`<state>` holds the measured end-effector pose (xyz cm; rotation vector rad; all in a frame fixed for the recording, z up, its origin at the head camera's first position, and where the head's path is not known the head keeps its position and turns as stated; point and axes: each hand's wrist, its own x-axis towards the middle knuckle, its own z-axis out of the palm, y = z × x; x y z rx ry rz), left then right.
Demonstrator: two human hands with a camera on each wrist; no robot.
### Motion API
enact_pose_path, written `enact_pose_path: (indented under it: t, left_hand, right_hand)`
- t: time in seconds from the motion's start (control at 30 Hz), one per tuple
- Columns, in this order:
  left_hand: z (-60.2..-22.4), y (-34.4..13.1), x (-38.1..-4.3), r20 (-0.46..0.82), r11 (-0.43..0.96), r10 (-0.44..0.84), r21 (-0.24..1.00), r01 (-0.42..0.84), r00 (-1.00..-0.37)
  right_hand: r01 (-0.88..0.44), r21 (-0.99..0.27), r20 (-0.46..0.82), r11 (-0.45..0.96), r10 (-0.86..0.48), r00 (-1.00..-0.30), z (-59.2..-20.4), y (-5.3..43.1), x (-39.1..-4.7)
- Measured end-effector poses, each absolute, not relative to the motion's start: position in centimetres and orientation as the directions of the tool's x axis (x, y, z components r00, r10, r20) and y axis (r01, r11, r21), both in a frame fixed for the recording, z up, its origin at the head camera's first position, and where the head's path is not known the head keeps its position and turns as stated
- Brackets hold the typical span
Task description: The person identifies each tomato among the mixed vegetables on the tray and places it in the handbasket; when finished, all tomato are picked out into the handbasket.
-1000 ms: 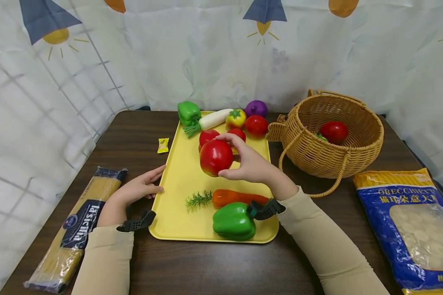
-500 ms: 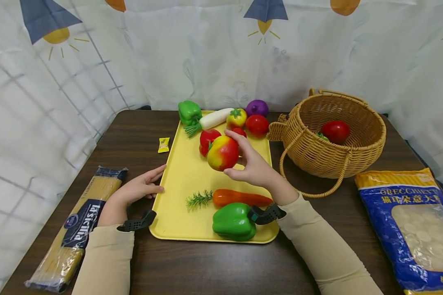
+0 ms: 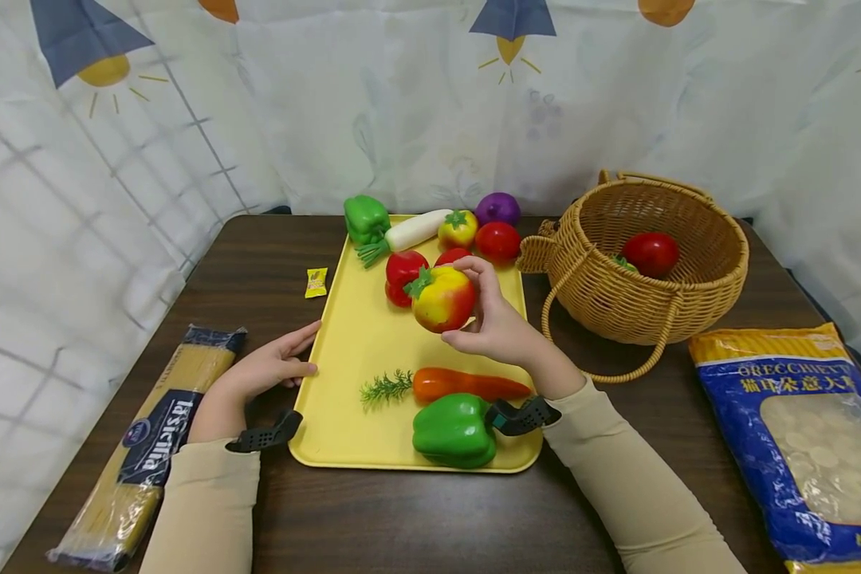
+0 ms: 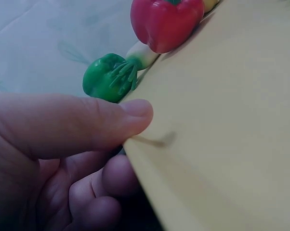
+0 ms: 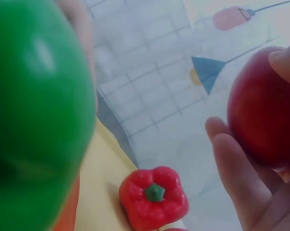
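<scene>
Over the middle of the yellow tray, my right hand holds a red-and-yellow toy tomato between thumb and fingers. Its green leafy top faces left in the head view; the right wrist view shows its plain red side. My left hand grips the tray's left edge, thumb on the rim and other fingers curled below it in the left wrist view. A red bell pepper stands behind the tomato, beside another red piece partly hidden by the right hand. A carrot and green bell pepper lie nearer.
Along the tray's far end lie a green pepper, white radish, yellow-red tomato, red tomato and purple onion. A wicker basket holds red produce. Spaghetti, orecchiette and a yellow packet flank the tray.
My right hand has turned the tomato from its plain red side to its yellow, leafy-topped side, shifting slightly right and away from me. The left hand stays on the tray edge.
</scene>
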<state>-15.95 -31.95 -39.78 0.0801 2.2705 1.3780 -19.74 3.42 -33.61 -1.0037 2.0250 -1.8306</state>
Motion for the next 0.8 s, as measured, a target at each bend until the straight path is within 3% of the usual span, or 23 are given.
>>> enact_pose_path:
  t: [0.3,0.6,0.8]
  left_hand:
    - [-39.63,-31.99,-15.74,-0.371,0.506,0.288,0.841,-0.189,-0.883]
    - [-39.63,-31.89,-15.81,-0.368,0.497,0.291,0.847,-0.189,-0.883]
    - [-39.76,-31.88,-15.89,-0.362,0.483,0.295,0.855,-0.189,-0.884]
  right_hand:
    - [-0.332,-0.937,0.314,-0.11,-0.681,-0.662,-33.74,3.6,-19.67]
    - [-0.384,-0.923,0.307,-0.022,-0.643,-0.702,-33.81,3.52,-19.58]
    - [-0.392,-0.919,0.314,-0.033,-0.663,-0.68,-33.66,3.56,-19.96]
